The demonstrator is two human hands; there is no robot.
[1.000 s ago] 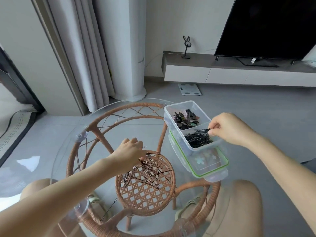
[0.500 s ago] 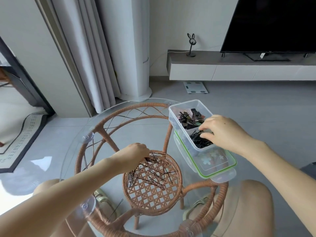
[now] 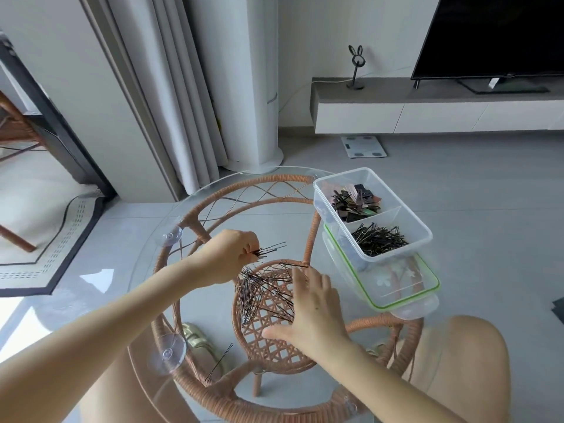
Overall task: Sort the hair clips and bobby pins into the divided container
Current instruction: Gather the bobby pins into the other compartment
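Observation:
A clear divided container (image 3: pixel 422 233) stands at the right of the glass table. Its far compartment holds flat hair clips (image 3: pixel 355 201); its near one holds black bobby pins (image 3: pixel 380 241). A loose pile of bobby pins (image 3: pixel 262 293) lies on the glass at the centre. My left hand (image 3: pixel 229 257) pinches a few bobby pins (image 3: pixel 271 250) just above the pile's far side. My right hand (image 3: pixel 311 312) is spread flat over the pile's right edge, fingers straight, holding nothing.
The container sits on its green-rimmed lid (image 3: pixel 403 300). One stray bobby pin (image 3: pixel 219 363) lies near the table's front left. The round glass top (image 3: pixel 143 300) rests on a rattan frame (image 3: pixel 244 184) with suction cups. My knees show below.
My right hand left the container's near compartment and came down over the loose pile. My left hand has lifted a few pins out of the pile.

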